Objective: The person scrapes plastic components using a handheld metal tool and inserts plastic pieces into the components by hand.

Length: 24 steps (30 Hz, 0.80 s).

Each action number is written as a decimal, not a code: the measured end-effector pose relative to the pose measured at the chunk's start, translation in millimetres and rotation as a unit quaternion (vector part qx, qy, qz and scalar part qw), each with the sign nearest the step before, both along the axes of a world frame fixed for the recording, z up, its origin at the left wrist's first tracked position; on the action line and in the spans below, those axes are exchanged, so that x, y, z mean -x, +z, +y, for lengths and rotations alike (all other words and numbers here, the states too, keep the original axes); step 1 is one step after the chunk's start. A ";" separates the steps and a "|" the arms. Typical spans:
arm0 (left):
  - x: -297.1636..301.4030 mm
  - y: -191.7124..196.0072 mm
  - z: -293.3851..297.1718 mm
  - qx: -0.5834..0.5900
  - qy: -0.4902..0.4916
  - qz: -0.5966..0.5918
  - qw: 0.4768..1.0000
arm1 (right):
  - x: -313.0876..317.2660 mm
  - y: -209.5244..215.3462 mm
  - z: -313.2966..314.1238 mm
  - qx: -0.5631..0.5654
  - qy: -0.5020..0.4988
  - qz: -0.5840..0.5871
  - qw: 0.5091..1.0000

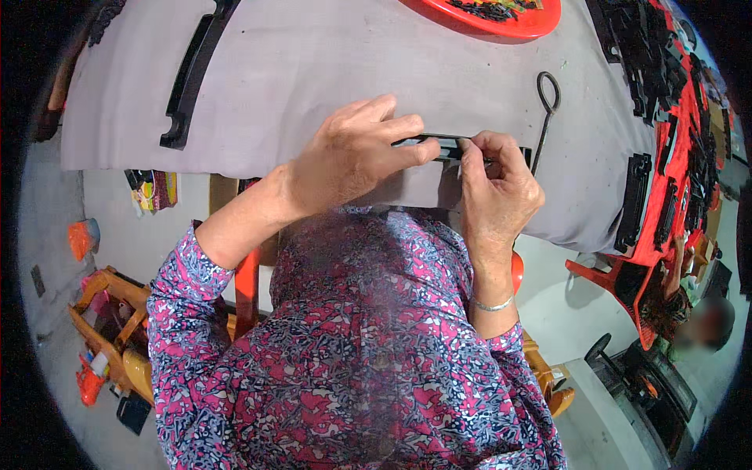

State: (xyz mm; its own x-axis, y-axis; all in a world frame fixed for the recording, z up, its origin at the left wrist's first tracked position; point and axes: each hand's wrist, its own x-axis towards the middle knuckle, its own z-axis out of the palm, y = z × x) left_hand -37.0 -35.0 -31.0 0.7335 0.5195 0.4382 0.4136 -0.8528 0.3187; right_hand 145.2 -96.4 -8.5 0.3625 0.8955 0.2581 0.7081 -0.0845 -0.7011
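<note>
Both hands work on one long, flat black plastic strip (448, 146) that lies at the near edge of the grey cloth-covered tabletop (329, 63). The left hand (352, 153) is closed over the strip's left end, fingers pressing it down, while the right hand (493, 176) pinches its right part between thumb and fingertips; whether a small tool sits in that pinch is too hidden to tell. Judging by how things lie, the work is well under way but unfinished: a big heap of similar black plastic parts (650, 55) covers the red surface at the right, one long curved black plastic part (188, 78) lies apart at the far left, and a round red plastic tray (509, 19) at the top holds more small pieces. A thin metal rod with a looped end (546, 110) lies just beside the right hand. Below the tabletop a pale floor shows, with an orange wooden toy cart (110, 321) at the left and a red plastic stool (619, 274) at the right.
</note>
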 end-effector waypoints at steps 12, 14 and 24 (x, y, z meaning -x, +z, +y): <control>-3.3 0.0 -4.5 -0.006 0.027 0.010 1.000 | -2.7 11.4 -6.2 0.043 0.076 -0.005 0.996; -3.8 -1.1 -4.3 -0.009 0.029 0.004 1.000 | -5.9 7.3 -7.2 0.024 0.081 -0.006 0.996; 0.4 -5.2 -6.5 -0.002 0.044 -0.005 0.999 | -6.0 -7.7 -8.8 -0.043 0.209 -0.131 0.968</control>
State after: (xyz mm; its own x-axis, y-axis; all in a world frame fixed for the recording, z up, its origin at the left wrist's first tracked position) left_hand -37.3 -41.5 -36.2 0.6802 0.5805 0.4477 0.4847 -0.8143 0.3195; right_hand 151.1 -105.2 -16.2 -0.1159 0.9205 0.3732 0.8224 0.2996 -0.4836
